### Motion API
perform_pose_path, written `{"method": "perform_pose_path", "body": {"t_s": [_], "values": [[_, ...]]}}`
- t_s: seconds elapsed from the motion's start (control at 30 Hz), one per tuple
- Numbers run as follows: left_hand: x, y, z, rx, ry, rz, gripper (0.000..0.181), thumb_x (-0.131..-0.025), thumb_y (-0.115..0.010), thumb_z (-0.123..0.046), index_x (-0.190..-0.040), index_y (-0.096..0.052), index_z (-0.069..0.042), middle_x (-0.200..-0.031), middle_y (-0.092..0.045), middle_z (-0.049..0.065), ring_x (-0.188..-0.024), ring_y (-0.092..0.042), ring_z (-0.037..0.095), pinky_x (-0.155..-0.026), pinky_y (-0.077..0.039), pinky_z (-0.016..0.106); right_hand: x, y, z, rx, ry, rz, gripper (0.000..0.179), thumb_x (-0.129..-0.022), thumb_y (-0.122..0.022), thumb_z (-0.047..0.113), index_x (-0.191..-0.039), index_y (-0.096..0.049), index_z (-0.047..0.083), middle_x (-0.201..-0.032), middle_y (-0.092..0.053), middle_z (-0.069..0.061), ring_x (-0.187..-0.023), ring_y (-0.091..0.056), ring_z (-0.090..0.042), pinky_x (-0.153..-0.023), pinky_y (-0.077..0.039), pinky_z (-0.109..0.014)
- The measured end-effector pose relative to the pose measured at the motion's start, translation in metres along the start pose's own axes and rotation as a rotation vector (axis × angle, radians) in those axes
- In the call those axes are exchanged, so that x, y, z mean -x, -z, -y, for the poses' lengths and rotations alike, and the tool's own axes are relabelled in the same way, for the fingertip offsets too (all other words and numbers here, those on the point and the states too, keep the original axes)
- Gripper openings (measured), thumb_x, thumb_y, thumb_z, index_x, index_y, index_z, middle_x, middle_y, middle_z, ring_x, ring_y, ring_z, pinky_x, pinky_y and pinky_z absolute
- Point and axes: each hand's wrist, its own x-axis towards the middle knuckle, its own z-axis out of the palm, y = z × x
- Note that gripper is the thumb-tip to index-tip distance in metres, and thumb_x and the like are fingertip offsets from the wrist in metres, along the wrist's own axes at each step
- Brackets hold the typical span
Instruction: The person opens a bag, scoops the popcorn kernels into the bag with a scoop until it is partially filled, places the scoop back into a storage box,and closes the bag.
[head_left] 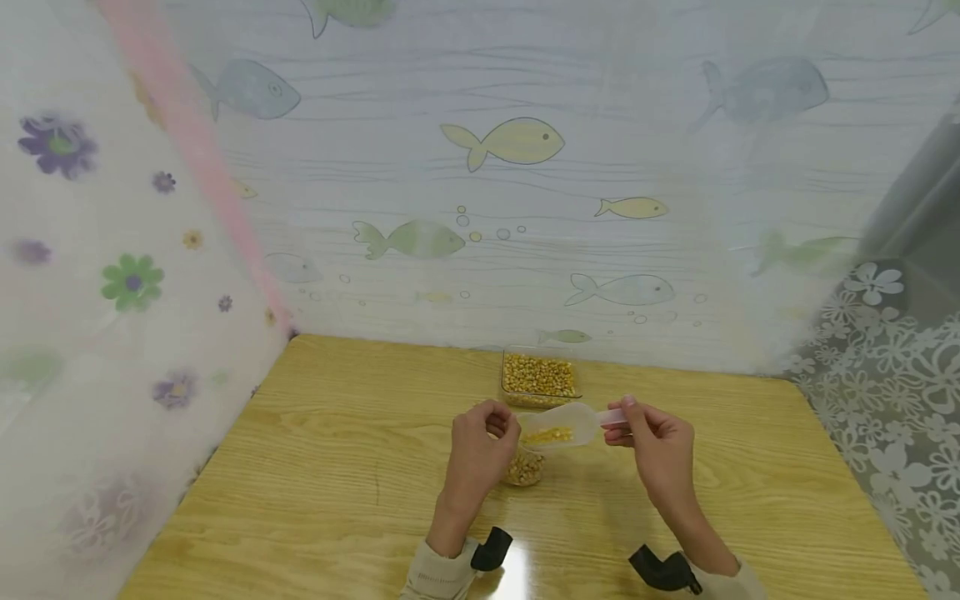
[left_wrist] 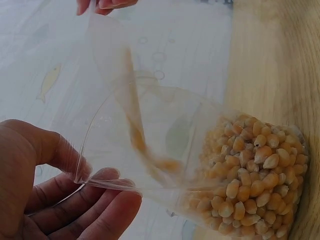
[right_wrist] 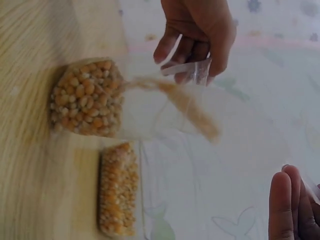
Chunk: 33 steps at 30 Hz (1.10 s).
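Note:
My left hand (head_left: 480, 450) pinches the rim of a clear plastic bag (left_wrist: 165, 107) between thumb and fingers. Yellow corn kernels (left_wrist: 255, 175) fill the lower part of the bag, which stands upright on the table. With its thumb and fingers, my right hand (head_left: 663, 450) holds the handle of a translucent white scoop (head_left: 581, 417). The scoop is tilted toward the left hand, its mouth over the bag's opening. A blurred stream of kernels (right_wrist: 192, 112) runs along it and down into the bag, as both wrist views show.
Behind the bag, a rectangular clear container (head_left: 540, 402) of corn kernels stands near the back edge of the wooden table (head_left: 337, 442). Fish-patterned sheeting (head_left: 517, 275) hangs behind the table, with flower-patterned sheeting (head_left: 82, 333) at the left.

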Motion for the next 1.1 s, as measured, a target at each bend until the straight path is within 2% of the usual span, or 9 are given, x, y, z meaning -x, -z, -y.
{"method": "perform_pose_path", "body": {"t_s": [0.23,0.33,0.53,0.7,0.77,0.93,1.0,1.1], "values": [[-0.001,0.001,0.000,-0.015,-0.002,-0.003,0.011,-0.094,-0.065,-0.004,-0.086,-0.070,-0.009,-0.074,-0.066,-0.001,-0.067,-0.063,0.008,-0.064,-0.055,0.023,0.003,-0.006,0.009,0.069,0.109,-0.009,0.027,-0.103,-0.057,0.007,-0.093,-0.073,-0.013,-0.073,-0.075,-0.002,-0.058,-0.071,-0.015,-0.060,-0.059,-0.027],[-0.001,0.001,0.000,-0.019,-0.004,-0.003,0.011,-0.094,-0.066,-0.004,-0.086,-0.069,-0.009,-0.073,-0.066,-0.001,-0.066,-0.063,0.008,-0.064,-0.055,0.023,0.002,-0.004,0.011,0.062,0.156,-0.005,0.025,-0.103,-0.056,0.003,-0.093,-0.073,-0.014,-0.074,-0.075,-0.001,-0.058,-0.071,-0.013,-0.060,-0.059,-0.025],[-0.001,0.001,0.001,-0.013,0.003,-0.002,0.010,-0.094,-0.066,-0.004,-0.086,-0.070,-0.009,-0.074,-0.067,-0.001,-0.066,-0.063,0.008,-0.065,-0.055,0.023,-0.016,0.009,0.010,0.012,0.259,-0.051,0.026,-0.103,-0.056,0.003,-0.093,-0.073,-0.015,-0.074,-0.076,-0.001,-0.058,-0.071,-0.011,-0.060,-0.058,-0.023],[-0.001,0.002,0.000,-0.014,0.004,0.002,0.010,-0.094,-0.066,-0.004,-0.087,-0.070,-0.009,-0.074,-0.067,-0.001,-0.066,-0.063,0.008,-0.065,-0.055,0.024,-0.031,0.011,-0.006,0.016,0.357,-0.114,0.023,-0.101,-0.057,-0.003,-0.095,-0.070,-0.021,-0.075,-0.076,0.000,-0.060,-0.071,-0.007,-0.059,-0.057,-0.019],[-0.001,0.002,0.000,-0.019,0.002,0.003,0.010,-0.094,-0.066,-0.004,-0.087,-0.070,-0.009,-0.074,-0.068,-0.001,-0.066,-0.063,0.008,-0.066,-0.055,0.024,-0.033,0.006,-0.012,0.042,0.382,-0.122,0.020,-0.099,-0.056,-0.008,-0.095,-0.069,-0.023,-0.075,-0.076,-0.007,-0.061,-0.071,-0.005,-0.059,-0.057,-0.019],[-0.002,0.002,-0.001,-0.016,-0.001,0.010,0.010,-0.094,-0.066,-0.005,-0.087,-0.070,-0.009,-0.075,-0.067,0.000,-0.067,-0.063,0.008,-0.066,-0.055,0.024,-0.037,-0.008,-0.016,0.108,0.397,-0.126,0.018,-0.097,-0.057,-0.011,-0.095,-0.070,-0.023,-0.076,-0.068,-0.035,-0.060,-0.070,-0.003,-0.059,-0.057,-0.018],[-0.002,0.002,-0.001,-0.011,-0.002,0.013,0.010,-0.094,-0.066,-0.004,-0.086,-0.070,-0.009,-0.074,-0.067,0.000,-0.067,-0.063,0.008,-0.066,-0.055,0.023,-0.039,-0.013,-0.017,0.117,0.385,-0.133,0.018,-0.098,-0.058,-0.009,-0.095,-0.070,-0.022,-0.077,-0.065,-0.041,-0.060,-0.070,-0.003,-0.059,-0.057,-0.018],[-0.001,0.001,-0.001,-0.006,0.001,0.015,0.011,-0.094,-0.066,-0.004,-0.086,-0.070,-0.009,-0.074,-0.067,0.000,-0.067,-0.063,0.008,-0.065,-0.055,0.023,-0.045,-0.019,-0.021,0.119,0.353,-0.142,0.018,-0.097,-0.059,-0.008,-0.096,-0.070,-0.022,-0.078,-0.065,-0.041,-0.060,-0.069,-0.002,-0.060,-0.057,-0.018]]}}
